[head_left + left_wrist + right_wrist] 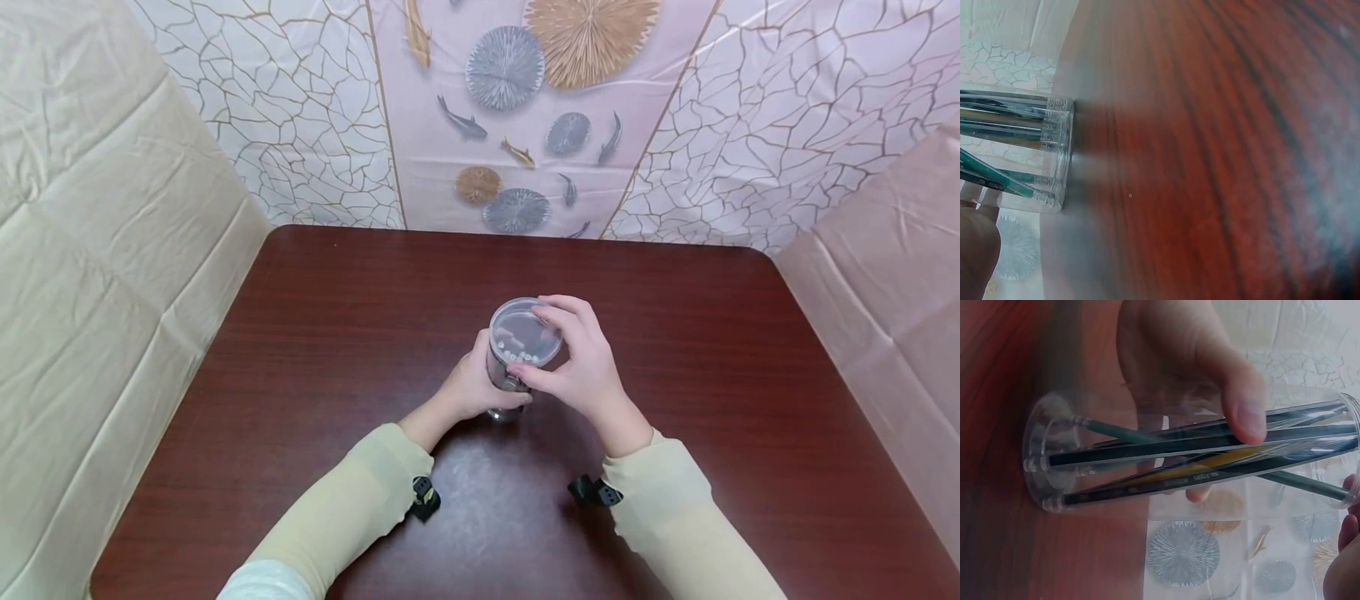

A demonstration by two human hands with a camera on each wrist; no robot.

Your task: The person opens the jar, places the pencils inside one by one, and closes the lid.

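Note:
A clear plastic jar (498, 372) stands over the middle of the table, its round see-through lid (525, 329) on top. My left hand (477, 385) grips the jar's side, thumb wrapped across the front. With spread, curved fingers and thumb, my right hand (585, 362) holds the lid's rim. Through the wall in the right wrist view, several slim pens (1166, 450) show, dark, green and yellow, leaning across each other. Their ends sit at the jar's base (1054, 462). In the left wrist view the jar's lower end (1063, 150) appears beside part of the left hand (975, 250).
The dark red wooden table (360, 292) extends around the jar on all sides. Behind it hangs a patterned cloth (315, 108), with pale cloth walls (90, 250) at left and right. A small black camera (426, 498) is strapped at each wrist.

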